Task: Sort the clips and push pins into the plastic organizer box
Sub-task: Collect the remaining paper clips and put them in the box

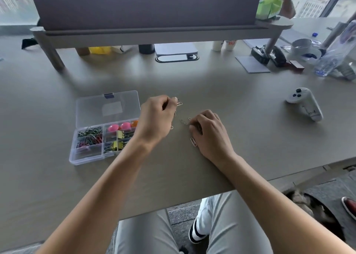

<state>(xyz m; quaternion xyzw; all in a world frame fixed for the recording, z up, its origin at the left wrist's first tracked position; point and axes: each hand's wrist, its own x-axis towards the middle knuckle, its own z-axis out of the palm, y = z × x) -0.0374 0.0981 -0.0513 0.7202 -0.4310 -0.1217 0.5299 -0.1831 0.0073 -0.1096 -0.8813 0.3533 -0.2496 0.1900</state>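
Note:
A clear plastic organizer box [86,157] lies open on the desk at the left, its lid [107,109] folded back. Its compartments hold coloured paper clips [89,136], pink and orange push pins [119,127] and yellow binder clips [119,139]. My left hand [156,119] hovers just right of the box and pinches a silver paper clip [179,103] at its fingertips. My right hand [209,132] rests on the desk with curled fingers over a few loose silver clips [185,121]. Another silver clip [193,142] lies beside its thumb.
A white game controller [306,103] lies at the right. Staplers, a tape roll, a notepad [252,64] and a plastic bag [335,57] crowd the far right. A monitor riser [50,49] stands behind, with cups and small items beneath it. The desk edge runs near my knees.

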